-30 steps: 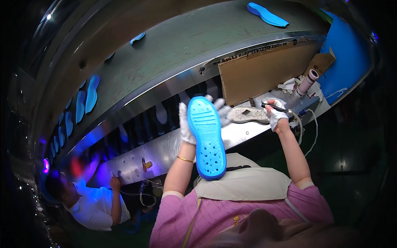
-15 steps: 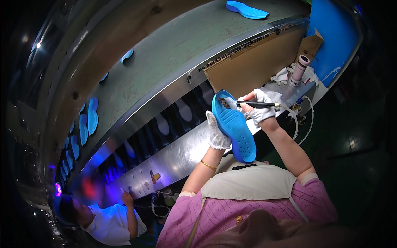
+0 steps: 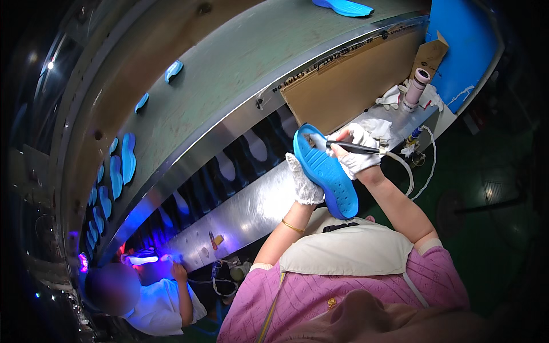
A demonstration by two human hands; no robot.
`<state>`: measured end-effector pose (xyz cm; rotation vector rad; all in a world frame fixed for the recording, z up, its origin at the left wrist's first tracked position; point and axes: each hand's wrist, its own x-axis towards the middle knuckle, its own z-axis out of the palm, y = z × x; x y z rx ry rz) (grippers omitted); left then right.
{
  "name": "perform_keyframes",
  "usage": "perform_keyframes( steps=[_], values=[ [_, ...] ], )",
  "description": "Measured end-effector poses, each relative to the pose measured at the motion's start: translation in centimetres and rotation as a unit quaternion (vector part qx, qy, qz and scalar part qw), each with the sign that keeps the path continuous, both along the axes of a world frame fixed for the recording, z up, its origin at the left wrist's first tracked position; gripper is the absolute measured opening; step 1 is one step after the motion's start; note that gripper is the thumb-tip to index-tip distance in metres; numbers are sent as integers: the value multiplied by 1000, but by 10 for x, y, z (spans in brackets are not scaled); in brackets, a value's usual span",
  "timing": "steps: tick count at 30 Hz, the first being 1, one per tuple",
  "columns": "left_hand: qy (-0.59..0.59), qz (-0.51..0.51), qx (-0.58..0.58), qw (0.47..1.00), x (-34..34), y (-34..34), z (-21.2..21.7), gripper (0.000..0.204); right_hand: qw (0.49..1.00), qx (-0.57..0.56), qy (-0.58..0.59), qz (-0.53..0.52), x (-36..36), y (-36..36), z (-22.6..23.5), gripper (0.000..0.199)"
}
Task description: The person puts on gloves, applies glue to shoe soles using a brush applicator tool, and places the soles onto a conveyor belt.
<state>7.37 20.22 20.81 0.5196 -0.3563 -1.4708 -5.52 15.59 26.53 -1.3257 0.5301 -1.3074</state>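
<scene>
**Blue sole held up, pen tool at its top**

While the left hand (image 3: 304, 182) in its white glove wraps around the side of the blue sole (image 3: 326, 170), the sole stands tilted in the air in front of the person's chest, above the shiny metal bench (image 3: 251, 208); the fingers are closed on the sole's left edge, near the middle; the right hand (image 3: 355, 154), also gloved, is closed around a thin dark pen tool (image 3: 350, 147), and the tool's tip touches the sole near its top end; a pale cord (image 3: 407, 171) runs from the tool down toward the bench.

The sole looks light, since one hand holds it up easily; it looks like soft foam or rubber, so it may bend if squeezed hard at the ends; the bumpy face with small holes should give the glove good grip, so it seems not very slippery; it does not look easy to break; the best place to hold it seems to be the side edges at the middle, where it is widest and would not flop.

Around it, a brown cardboard sheet (image 3: 349, 86) leans behind the bench; a roll (image 3: 416, 87) stands on a white cloth (image 3: 394, 97) to the right; more blue soles (image 3: 121, 163) lie on the long grey belt (image 3: 229, 86); another person in a white shirt (image 3: 163, 303) works lower left under purple light.
</scene>
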Motion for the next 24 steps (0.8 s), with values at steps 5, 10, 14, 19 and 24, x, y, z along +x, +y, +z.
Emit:
perform_keyframes(
  steps=[5, 10, 14, 19, 24],
  values=[
    [-32, -16, 16, 999, 14, -1, -5, 94, 974, -173, 143, -8, 5, 9, -9, 20],
    [-57, 33, 78, 995, 22, 3, 6, 92, 940, -248, 229, -43, 2, 9, -20, 17],
    [-16, -19, 34, 999, 34, 10, 7, 86, 947, -271, 174, -10, 0, 29, -3, 17],
    [-51, -26, 58, 997, 37, 9, 8, 101, 964, -204, 172, -4, -5, 39, -22, 16],
    [3, -85, -18, 996, 31, 30, 6, 93, 982, 17, 153, 113, -23, 42, -27, 15]
  ],
)
